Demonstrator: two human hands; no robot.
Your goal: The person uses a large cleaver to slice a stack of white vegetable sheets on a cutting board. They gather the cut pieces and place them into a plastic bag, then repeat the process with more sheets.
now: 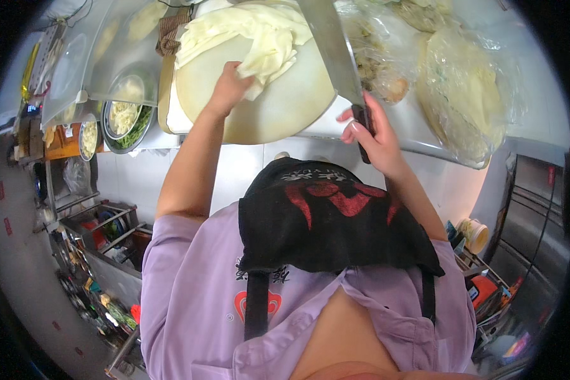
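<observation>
Pale yellow, soft sheets of food [270, 57], perhaps dough or tofu skin, lie in a loose curved heap on a round cutting board [294, 116]. My left hand [231, 89] grips the near end of one hanging fold, over the board's left half. At the board's right edge, my right hand [381, 137] holds a large cleaver [335, 52] by its dark handle, fingers loosely around it. The broad blade points away from me, and its far end is cut off by the top of the picture.
On the right, clear plastic bags [460, 95] hold flat pale sheets and brownish food. Metal bowls with pale shreds [123, 118] and green vegetables [140, 126] stand at left, beneath a translucent plastic panel [118, 52]. A striped cloth [170, 35] lies by the board.
</observation>
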